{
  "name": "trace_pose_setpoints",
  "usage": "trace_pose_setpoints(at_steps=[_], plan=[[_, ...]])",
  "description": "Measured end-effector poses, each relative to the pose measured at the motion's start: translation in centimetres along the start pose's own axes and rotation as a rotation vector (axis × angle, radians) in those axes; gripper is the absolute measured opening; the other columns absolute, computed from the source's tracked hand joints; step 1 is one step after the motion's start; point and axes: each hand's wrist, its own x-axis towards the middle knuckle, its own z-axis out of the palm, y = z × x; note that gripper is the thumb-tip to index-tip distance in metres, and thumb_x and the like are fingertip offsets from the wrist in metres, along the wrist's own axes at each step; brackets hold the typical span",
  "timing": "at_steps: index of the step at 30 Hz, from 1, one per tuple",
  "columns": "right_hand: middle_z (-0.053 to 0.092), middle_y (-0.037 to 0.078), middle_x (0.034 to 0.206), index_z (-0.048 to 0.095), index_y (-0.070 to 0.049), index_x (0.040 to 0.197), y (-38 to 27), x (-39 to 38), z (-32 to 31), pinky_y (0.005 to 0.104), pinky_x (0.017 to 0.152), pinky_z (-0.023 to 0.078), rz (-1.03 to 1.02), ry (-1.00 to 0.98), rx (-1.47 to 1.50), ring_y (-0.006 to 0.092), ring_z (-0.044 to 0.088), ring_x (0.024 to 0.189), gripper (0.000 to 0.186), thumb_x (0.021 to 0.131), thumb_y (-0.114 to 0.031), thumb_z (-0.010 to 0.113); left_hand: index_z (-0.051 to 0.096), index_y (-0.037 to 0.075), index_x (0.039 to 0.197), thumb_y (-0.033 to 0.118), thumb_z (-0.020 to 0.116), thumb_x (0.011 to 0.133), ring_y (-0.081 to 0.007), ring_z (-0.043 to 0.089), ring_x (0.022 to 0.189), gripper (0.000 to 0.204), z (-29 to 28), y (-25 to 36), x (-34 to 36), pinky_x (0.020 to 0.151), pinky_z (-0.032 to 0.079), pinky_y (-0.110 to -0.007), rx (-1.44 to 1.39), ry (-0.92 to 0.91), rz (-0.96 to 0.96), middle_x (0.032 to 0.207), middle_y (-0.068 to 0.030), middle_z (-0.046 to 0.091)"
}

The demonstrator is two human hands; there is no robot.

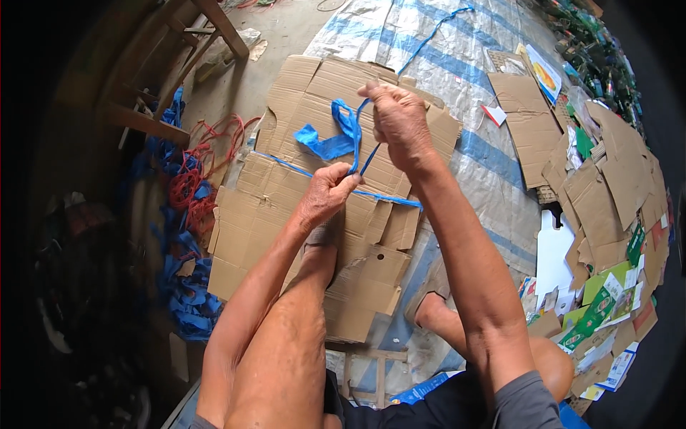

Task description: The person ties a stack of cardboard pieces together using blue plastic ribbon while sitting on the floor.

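Note:
Both hands are closed on a thin blue plastic strap (356, 141). My left hand (332, 187) pinches it low over the flattened cardboard stack (268, 236). My right hand (396, 118) grips it higher and farther right, with part of it hidden in my fingers. A wider crumpled tail of blue plastic (321, 143) lies on the cardboard beside the strap. Another length of strap (389, 199) crosses the stack, and one end runs away over the sheet toward the top. My left shod foot (320, 234) rests on the cardboard below my left hand.
A striped tarp (475, 164) covers the floor. Wooden furniture (229, 32) stands at upper left, above tangled red cord (186, 186) and blue plastic strips (189, 307). A pile of cardboard scraps (614, 186) lies right, with plastic bottles (593, 57) behind it. My other foot (429, 307) is on the tarp.

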Motion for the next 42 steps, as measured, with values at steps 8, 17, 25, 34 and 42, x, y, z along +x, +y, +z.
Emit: trace_pose_setpoints(at_steps=[8, 17, 25, 34, 42], plan=[[0.069, 0.021, 0.093, 0.053, 0.003, 0.126, 8.4, -3.5, -7.2, 0.0360, 0.076, 0.055, 0.048, 0.199, -0.593, 0.0228, 0.068, 0.084, 0.048, 0.087, -0.021, 0.068, 0.072, 0.002, 0.092, 0.016, 0.066, 0.096, -0.0013, 0.041, 0.063, 0.016, 0.0, 0.9, 0.0, 0.056, 0.033, -0.020, -0.221, 0.085, -0.123, 0.071, 0.0078, 0.054], [0.066, 0.015, 0.078, 0.061, 0.002, 0.090, 11.8, -8.7, -0.5, 0.0347, 0.066, 0.050, -0.054, 0.024, -0.325, 0.0178, 0.064, 0.071, 0.007, 0.091, -0.003, 0.057, 0.072, 0.002, 0.096, 0.011, 0.065, 0.096, -0.0006, 0.052, 0.071, 0.011, 0.2, 1.1, 0.1, 0.061, 0.040, -0.018, -0.284, 0.111, -0.093, 0.082, 0.0048, 0.065], [0.063, 0.001, 0.070, 0.064, -0.002, 0.087, 12.9, -8.2, -0.2, 0.0262, 0.065, 0.051, 0.071, 0.175, 0.174, 0.0070, 0.058, 0.066, 0.029, 0.102, -0.026, 0.057, 0.069, 0.004, 0.109, 0.023, 0.054, 0.102, -0.0030, 0.040, 0.058, 0.025, 0.1, 1.6, -0.1, 0.057, 0.037, -0.021, -0.284, 0.177, -0.168, 0.068, 0.0077, 0.051], [0.050, -0.005, 0.059, 0.063, -0.005, 0.077, 7.5, -7.0, 1.5, 0.0228, 0.049, 0.041, 0.147, 0.112, 0.234, 0.0037, 0.042, 0.049, 0.025, 0.097, -0.020, 0.060, 0.044, 0.013, 0.070, 0.032, 0.049, 0.104, -0.0059, 0.031, 0.052, 0.039, -0.6, 4.2, 0.0, 0.049, 0.029, -0.025, -0.481, 0.198, -0.112, 0.060, 0.0055, 0.035], [0.061, -0.001, 0.065, 0.064, -0.005, 0.075, 4.9, -7.3, 2.3, 0.0209, 0.048, 0.041, 0.023, 0.046, 0.221, 0.0039, 0.049, 0.052, 0.025, 0.096, -0.018, 0.062, 0.047, 0.012, 0.069, 0.031, 0.050, 0.104, -0.0056, 0.032, 0.052, 0.040, -0.1, 7.6, -0.7, 0.049, 0.030, -0.024, -0.439, 0.246, -0.118, 0.060, 0.0051, 0.038]])
